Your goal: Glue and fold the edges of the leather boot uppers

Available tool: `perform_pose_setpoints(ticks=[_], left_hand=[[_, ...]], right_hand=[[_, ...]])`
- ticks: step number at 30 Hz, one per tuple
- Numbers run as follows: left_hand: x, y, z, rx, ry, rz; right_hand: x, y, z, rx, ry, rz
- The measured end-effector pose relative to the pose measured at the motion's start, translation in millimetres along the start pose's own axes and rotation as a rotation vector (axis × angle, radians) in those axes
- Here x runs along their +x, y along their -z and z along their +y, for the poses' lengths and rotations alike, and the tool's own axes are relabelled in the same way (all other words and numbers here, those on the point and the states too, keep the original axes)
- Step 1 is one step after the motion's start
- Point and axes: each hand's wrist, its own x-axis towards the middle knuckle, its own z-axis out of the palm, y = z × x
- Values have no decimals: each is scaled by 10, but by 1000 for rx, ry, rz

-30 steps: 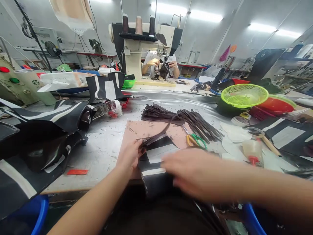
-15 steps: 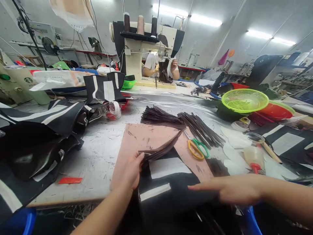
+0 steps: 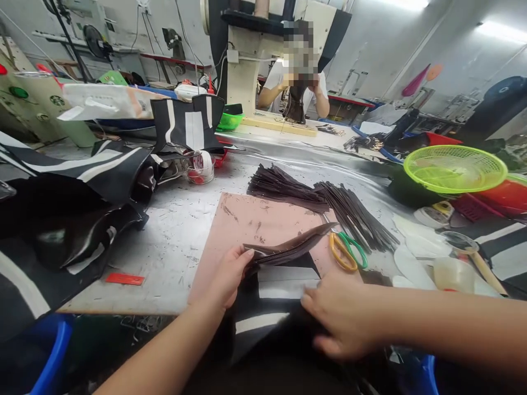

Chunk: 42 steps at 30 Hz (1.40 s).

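Pinched between the thumb and fingers of my left hand (image 3: 230, 274) is the left end of a dark brown strip bundle (image 3: 288, 249), which points up to the right. Below it, a black piece with white patches (image 3: 284, 282) hangs over the table's front edge. My right hand (image 3: 340, 310) is at the right side of this piece, fingers curled and slightly blurred; whether it grips the piece is hidden. Under the bundle lies a pink board (image 3: 222, 230). Scissors with yellow and green handles (image 3: 343, 255) rest at the board's right edge.
Two piles of dark strips (image 3: 284, 184) lie behind the board. Black pieces (image 3: 111, 175) cover the table's left side. A yellow-green basket (image 3: 453, 170) and a magnifier (image 3: 459, 241) are at right. Across the table, a person (image 3: 272, 88) sits behind a sewing machine (image 3: 242, 71).
The view has tilted down and turned left. My right hand has moved in toward the white patch, its extended finger now curled. My left hand still holds the strips.
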Motion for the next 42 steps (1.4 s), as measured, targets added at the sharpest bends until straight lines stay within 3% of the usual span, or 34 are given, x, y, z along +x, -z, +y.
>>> perform_pose_setpoints(ticks=[2, 3, 6, 9, 12, 14, 18, 21, 24, 28, 31, 34, 38, 42], left_hand=[[-1, -2, -29, 15, -11, -6], [0, -3, -40, 17, -22, -10], [-4, 5, -44, 10, -37, -17], [-32, 60, -8, 96, 2, -23], [-79, 157, 16, 330, 29, -35], [-109, 214, 6, 499, -32, 24], [-148, 257, -16, 810, -160, 137], [-145, 248, 11, 980, -151, 33], [-135, 261, 37, 1125, -251, -37], [-201, 397, 4, 1385, -667, -96], [-303, 559, -48, 1328, -878, -341], [-366, 660, -66, 1315, -883, -488], [-341, 644, -19, 1376, -848, -562], [-287, 630, 22, 1220, -705, -584]], right_hand=[[126, 176, -209, -66, -19, -210], [192, 224, -302, -112, 15, -217], [369, 225, -451, -183, 195, -16], [463, 116, -364, -42, 328, -11], [438, 18, -179, 259, 169, 29], [384, -27, -108, 391, 16, 100], [353, -93, -117, 381, -52, 296], [450, -114, -111, 401, -65, 341], [566, -101, -62, 490, -95, 238], [621, -87, -28, 483, -104, 169], [605, -111, -27, 503, -81, 183], [583, -136, -20, 543, -72, 183], [573, -127, -8, 564, -69, 144], [602, -85, -12, 534, -62, 105]])
